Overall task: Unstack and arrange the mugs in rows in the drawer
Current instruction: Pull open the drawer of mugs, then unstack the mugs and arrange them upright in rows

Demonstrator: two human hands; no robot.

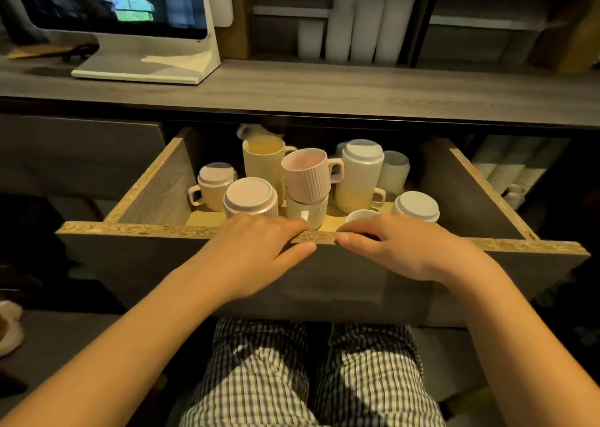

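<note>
Item: drawer, open, mugs stacked and upturned inside. My left hand and right hand clamped its front edge, holding no mug. Advice noted: draw evenly, slowly, lest the stacks topple.

My one head-worn camera looks forward and down, close over the open drawer front.
</note>
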